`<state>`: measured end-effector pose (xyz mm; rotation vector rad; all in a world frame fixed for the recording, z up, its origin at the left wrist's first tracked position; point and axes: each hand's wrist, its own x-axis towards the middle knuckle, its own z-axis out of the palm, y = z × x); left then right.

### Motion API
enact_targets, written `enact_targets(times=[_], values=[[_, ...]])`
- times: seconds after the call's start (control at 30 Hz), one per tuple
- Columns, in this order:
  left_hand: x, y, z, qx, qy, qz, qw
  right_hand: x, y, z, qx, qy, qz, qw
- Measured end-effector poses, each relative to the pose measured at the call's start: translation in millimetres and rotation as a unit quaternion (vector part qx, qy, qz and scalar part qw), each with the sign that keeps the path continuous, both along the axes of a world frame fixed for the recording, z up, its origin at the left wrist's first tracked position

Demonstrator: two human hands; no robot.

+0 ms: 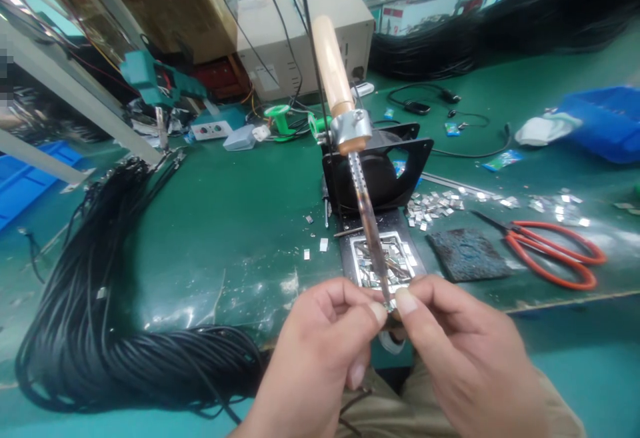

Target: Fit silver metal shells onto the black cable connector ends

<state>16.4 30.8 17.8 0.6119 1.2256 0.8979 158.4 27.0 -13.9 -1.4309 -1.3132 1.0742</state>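
Note:
My left hand is closed, thumb and index finger pinched together just below the tip of a soldering iron. From the other side my right hand is pinched in the same way, its thumb close to the tip. Between the thumbs, right at the iron's point, a small shiny metal piece shows; the fingers hide most of it. A thin black cable hangs beneath my left hand. The wooden-handled iron is clamped pointing down, above a white-rimmed tray of small metal parts.
Behind the iron stands a black fan. Small metal pieces lie scattered to its right, near a dark sponge pad and red-handled scissors. A big bundle of black cables fills the left. A blue bin sits far right.

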Motion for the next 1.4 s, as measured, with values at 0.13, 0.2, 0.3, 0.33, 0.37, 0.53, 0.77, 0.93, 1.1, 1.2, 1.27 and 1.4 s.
enact_targets(times=[0.13, 0.2, 0.3, 0.33, 0.37, 0.53, 0.77, 0.93, 1.1, 1.2, 1.27, 1.4], values=[[1, 2, -0.8, 0.002, 0.000, 0.001, 1.000, -4, -2, 5.3, -0.018, -0.003, -0.020, 1.000], [1, 2, -1.0, 0.001, 0.002, 0.002, 1.000, -4, -2, 6.6, -0.026, -0.005, -0.021, 0.999], [1, 2, -0.9, 0.001, 0.005, 0.002, 1.000, -4, -2, 7.0, -0.031, -0.007, -0.027, 0.999], [1, 2, -0.6, 0.001, 0.007, 0.002, 1.000, -4, -2, 7.1, -0.031, -0.008, -0.029, 0.999], [1, 3, -0.2, 0.001, 0.007, 0.001, 1.000, -4, -2, 7.1, -0.032, -0.009, -0.031, 0.999], [2, 3, 1.8, -0.002, 0.008, 0.004, 1.000, -6, -3, 6.1, -0.032, 0.005, -0.033, 0.999], [1, 4, 0.7, 0.006, -0.003, 0.007, 1.000, 4, 2, -2.7, 0.016, -0.003, 0.011, 1.000], [1, 3, 1.5, 0.010, -0.003, 0.004, 1.000, 0, 0, 1.2, 0.003, 0.004, -0.026, 1.000], [2, 3, 1.7, 0.008, 0.000, 0.003, 1.000, -2, 0, -0.3, -0.002, 0.021, -0.016, 1.000], [1, 3, 1.7, 0.008, 0.003, 0.001, 1.000, 1, 2, -2.8, 0.010, 0.014, 0.012, 1.000], [0, 2, 1.5, 0.008, 0.006, 0.001, 1.000, 1, 2, -2.8, 0.011, 0.010, 0.014, 1.000], [-1, 1, 1.0, 0.009, 0.012, 0.001, 1.000, 2, 2, -1.3, 0.015, 0.012, 0.003, 1.000]])
